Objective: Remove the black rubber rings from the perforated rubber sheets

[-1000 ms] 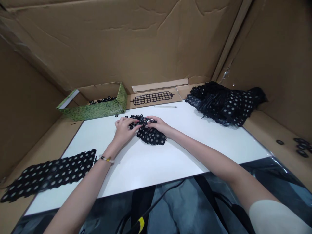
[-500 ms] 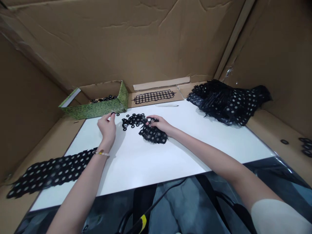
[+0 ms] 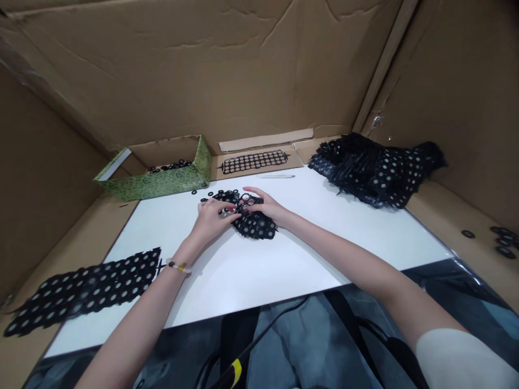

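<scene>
A bunched black sheet full of round holes lies near the middle of the white board, looking like thin rubber. My right hand grips its upper part, thumb and fingers closed around the folds. From the left, my left hand meets the same sheet, thumb and forefinger pinching at its left edge; whatever lies between the fingertips is mostly hidden. Behind my left hand is a heap of small black rings, partly covered by the hand. A few single rings lie apart from it.
A green patterned box with black rings inside stands at the back left. Beside it are a flat holed sheet on cardboard and a white pen-like tool. Holed sheets are piled at right; another strip lies at left. Cardboard walls enclose the board.
My left hand has moved right and toward me, from near the green box, where it pinched a small dark ring, to the sheet's left edge. My right hand stays on the sheet.
</scene>
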Tool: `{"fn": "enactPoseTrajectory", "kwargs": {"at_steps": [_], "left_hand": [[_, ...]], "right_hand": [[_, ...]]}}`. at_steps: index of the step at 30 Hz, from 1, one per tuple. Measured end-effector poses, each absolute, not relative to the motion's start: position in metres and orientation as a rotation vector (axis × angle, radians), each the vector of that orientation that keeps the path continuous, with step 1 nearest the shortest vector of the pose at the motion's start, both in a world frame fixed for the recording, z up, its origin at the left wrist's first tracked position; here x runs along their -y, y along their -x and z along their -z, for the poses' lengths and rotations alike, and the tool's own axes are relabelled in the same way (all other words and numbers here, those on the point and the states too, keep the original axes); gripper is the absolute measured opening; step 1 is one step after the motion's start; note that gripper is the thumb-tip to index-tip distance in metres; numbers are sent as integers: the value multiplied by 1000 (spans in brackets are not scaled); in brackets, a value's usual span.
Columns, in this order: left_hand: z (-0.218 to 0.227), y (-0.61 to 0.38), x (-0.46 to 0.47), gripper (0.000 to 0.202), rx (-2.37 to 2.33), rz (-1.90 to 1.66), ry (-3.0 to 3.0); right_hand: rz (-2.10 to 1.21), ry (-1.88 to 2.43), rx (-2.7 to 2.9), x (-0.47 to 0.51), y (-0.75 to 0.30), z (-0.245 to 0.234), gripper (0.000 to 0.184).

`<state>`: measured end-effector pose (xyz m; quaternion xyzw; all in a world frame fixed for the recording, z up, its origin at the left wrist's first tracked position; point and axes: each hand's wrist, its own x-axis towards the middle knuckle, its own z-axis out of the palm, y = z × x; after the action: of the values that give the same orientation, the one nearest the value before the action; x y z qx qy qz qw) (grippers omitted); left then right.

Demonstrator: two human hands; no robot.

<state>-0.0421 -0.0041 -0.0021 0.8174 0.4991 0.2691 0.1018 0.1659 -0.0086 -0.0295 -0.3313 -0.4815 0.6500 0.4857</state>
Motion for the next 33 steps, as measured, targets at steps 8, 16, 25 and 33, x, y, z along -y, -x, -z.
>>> {"fn": "enactPoseTrajectory", "kwargs": {"at_steps": [8, 16, 25, 33], "left_hand": [[10, 49, -11, 23, -1486, -1051, -1832], [11, 90, -31, 24, -1991, -1294, -2001], [3, 71, -15, 33, -1883, -1002, -2350], [-1, 40, 6, 30, -1400, -824, -2246]], "right_hand": [[-1367, 1018, 1338, 6, -162, 29, 53], [-1403, 1022, 1327, 8, -161, 29, 52], [-1445, 1025, 1271, 8, -160, 30, 52], [-1447, 880, 1277, 9, -159, 31, 55]]}}
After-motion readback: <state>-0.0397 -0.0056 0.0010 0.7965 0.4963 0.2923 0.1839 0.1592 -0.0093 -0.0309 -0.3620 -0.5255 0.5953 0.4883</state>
